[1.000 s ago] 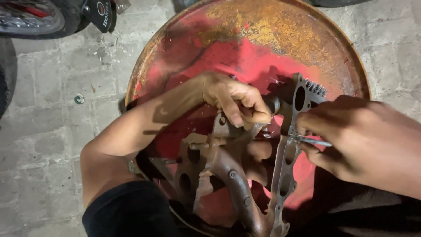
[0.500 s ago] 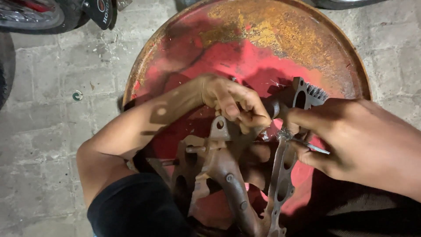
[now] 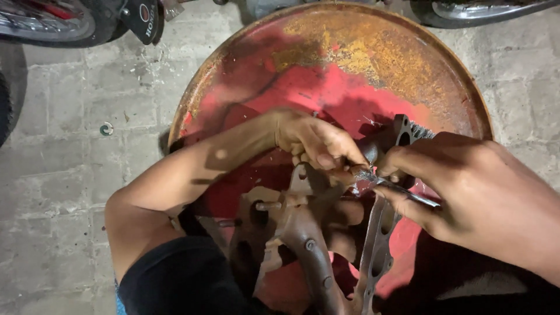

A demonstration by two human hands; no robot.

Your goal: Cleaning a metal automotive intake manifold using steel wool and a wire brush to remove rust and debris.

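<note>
Left hand (image 3: 312, 143) slid nearer right hand (image 3: 461, 186); both grips pinch thin metal tool (image 3: 396, 189) — rusty manifold (image 3: 309, 233)

Metal manifold (image 3: 303, 233) cut off below, tool (image 3: 396, 189) tip behind fingers.

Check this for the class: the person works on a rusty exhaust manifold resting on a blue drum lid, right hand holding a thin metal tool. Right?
Not quite. In the head view the drum lid is red and rusty, not blue. The exhaust manifold and the right hand with its thin metal tool are as stated.
</note>
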